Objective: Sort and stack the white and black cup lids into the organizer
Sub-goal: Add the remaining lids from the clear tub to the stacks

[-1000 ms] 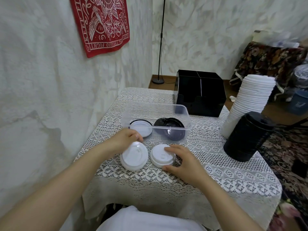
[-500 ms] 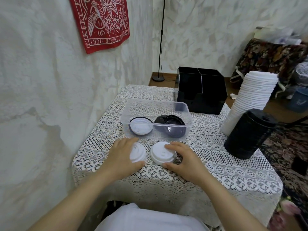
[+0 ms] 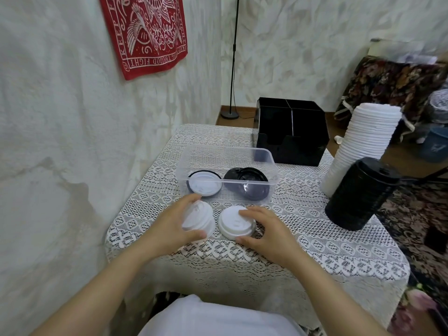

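L hand, R hand on lids

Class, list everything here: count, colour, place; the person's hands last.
banner: one, red, left wall
pole: one, black, far corner
cloth: one, white lace, centre
left pile: one, white lids, tilted, before tub
right pile: one, white lids, beside it
tub: one, clear, mid cloth
white lid: one, in tub, left, on a black one
black lids: few, in tub, right
organizer: one, black, behind tub
white stack: one, tall, cloth's right
black stack: one, tall, before it
left hand: grips left pile
right hand: grips right pile
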`<move>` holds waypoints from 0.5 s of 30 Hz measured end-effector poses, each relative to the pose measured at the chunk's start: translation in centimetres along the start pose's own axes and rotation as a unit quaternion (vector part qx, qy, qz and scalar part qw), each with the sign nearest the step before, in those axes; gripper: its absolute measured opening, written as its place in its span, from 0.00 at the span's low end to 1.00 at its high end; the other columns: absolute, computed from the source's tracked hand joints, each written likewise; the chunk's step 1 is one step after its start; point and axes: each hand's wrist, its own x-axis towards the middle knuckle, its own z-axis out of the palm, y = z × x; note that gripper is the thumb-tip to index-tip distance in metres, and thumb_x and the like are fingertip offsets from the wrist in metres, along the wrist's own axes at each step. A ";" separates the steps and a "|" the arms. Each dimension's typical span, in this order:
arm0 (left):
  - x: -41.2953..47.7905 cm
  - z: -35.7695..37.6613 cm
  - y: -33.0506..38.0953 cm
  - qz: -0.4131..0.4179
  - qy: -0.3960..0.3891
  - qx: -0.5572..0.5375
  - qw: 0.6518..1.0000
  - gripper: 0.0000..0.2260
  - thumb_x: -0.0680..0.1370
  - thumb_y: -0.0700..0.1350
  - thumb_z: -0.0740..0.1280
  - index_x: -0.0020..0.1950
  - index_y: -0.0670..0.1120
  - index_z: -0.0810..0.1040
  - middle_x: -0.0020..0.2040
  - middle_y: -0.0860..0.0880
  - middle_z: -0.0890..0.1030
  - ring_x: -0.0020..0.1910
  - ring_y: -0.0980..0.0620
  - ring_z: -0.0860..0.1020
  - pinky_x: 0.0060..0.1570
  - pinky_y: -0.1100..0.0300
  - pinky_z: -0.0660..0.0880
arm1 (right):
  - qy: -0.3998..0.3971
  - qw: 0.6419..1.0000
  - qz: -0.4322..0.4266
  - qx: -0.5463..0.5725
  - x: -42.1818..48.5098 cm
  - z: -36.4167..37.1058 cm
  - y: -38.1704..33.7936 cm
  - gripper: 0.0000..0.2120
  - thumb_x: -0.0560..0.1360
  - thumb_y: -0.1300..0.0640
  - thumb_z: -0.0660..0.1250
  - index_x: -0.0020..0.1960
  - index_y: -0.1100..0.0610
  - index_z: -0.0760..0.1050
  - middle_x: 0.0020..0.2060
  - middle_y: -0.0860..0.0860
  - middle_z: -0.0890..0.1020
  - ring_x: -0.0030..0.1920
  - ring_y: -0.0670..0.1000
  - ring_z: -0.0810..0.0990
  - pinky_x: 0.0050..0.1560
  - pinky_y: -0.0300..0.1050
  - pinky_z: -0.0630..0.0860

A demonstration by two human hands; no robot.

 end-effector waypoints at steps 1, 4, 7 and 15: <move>-0.1 -0.2 0.0 0.000 0.000 -0.017 1.000 0.35 0.68 0.50 0.77 0.70 0.60 0.64 0.68 0.59 0.66 0.65 0.51 0.68 0.65 0.47 0.69 | 0.000 1.000 -0.001 0.000 0.0 0.0 0.0 0.33 0.69 0.45 0.75 0.71 0.45 0.68 0.71 0.41 0.66 0.66 0.40 0.62 0.71 0.47 0.60; -0.2 -0.5 0.2 0.008 0.003 -0.046 0.999 0.33 0.70 0.44 0.76 0.67 0.63 0.64 0.67 0.58 0.65 0.65 0.50 0.69 0.62 0.49 0.72 | -0.003 1.000 -0.003 -0.001 0.0 -0.1 0.0 0.33 0.69 0.45 0.75 0.71 0.45 0.68 0.71 0.41 0.67 0.65 0.40 0.62 0.71 0.46 0.59; -0.2 -0.8 0.5 0.020 0.011 -0.058 0.998 0.35 0.70 0.39 0.75 0.67 0.62 0.62 0.69 0.56 0.63 0.64 0.53 0.67 0.45 0.72 0.74 | -0.003 1.000 -0.002 -0.007 -0.1 -0.1 0.0 0.33 0.69 0.45 0.75 0.71 0.45 0.68 0.71 0.41 0.66 0.69 0.43 0.63 0.72 0.48 0.59; -0.6 -0.4 2.5 0.067 -0.065 -0.053 0.994 0.41 0.66 0.40 0.76 0.64 0.71 0.59 0.67 0.62 0.65 0.64 0.57 0.68 0.52 0.73 0.68 | 0.085 0.989 -0.106 0.050 -0.1 0.3 0.7 0.21 0.79 0.53 0.63 0.70 0.41 0.64 0.67 0.35 0.64 0.68 0.29 0.54 0.72 0.40 0.54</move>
